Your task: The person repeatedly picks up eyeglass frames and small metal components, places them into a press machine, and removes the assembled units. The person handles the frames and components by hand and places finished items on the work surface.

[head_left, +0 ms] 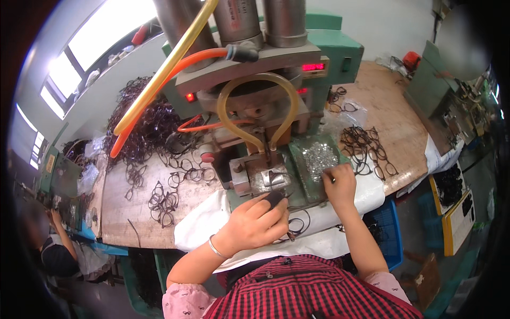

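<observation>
Curled, cannot tell whether clamped: left hand (256,223), right hand (341,184) | silver pieces (317,158): nearer right, at 11 o'clock

red-and-black checked apron (281,290), pink sleeves (183,302) with dark bow print, green machine housing (333,53), yellow hose (167,68), orange hose (203,55), red display (313,67), dark eyeglass frames (361,140), brown table (396,114), white cloth (202,218), blue basket (394,234), silvery bits (319,156)

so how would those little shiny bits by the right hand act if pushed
The small shiny pieces would probably scatter, since they lie loosely spread. Each is likely light, being tiny beside the right hand. They may be stiff, given their sharp glints, though the material is unclear.
</observation>
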`<state>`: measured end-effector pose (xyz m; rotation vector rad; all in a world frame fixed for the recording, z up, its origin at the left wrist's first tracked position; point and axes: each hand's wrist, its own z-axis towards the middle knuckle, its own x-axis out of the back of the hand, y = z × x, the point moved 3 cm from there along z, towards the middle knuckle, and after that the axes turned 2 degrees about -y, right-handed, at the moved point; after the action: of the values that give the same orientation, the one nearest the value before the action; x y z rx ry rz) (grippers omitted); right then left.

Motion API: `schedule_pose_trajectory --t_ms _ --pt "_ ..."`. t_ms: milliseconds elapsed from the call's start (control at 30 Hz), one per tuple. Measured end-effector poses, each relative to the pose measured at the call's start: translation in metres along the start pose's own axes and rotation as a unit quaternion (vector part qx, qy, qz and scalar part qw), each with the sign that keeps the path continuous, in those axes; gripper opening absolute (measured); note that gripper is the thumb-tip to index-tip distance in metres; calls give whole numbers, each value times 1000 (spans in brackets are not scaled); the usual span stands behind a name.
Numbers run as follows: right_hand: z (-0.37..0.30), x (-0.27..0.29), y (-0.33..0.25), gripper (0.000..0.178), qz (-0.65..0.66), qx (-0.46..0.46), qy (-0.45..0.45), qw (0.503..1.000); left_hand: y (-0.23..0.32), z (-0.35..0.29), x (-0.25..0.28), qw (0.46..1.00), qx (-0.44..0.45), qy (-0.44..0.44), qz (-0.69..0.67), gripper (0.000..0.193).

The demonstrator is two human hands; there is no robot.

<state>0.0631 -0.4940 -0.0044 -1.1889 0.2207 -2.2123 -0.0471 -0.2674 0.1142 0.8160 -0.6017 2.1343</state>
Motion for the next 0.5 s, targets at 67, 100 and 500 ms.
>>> schedule_pose_trajectory --t_ms 67,100,500 --pt "24 8 -13 6 31 -7 36 999 -6 -3 -2 1000 5 5 -14 14" --pt "29 7 -9 7 45 -35 13 998 -6 -3 2 1000 13 -6 -28 15" --pt "25 -6 12 12 179 -82 2 980 10 -50 1 971 199 130 16 24"
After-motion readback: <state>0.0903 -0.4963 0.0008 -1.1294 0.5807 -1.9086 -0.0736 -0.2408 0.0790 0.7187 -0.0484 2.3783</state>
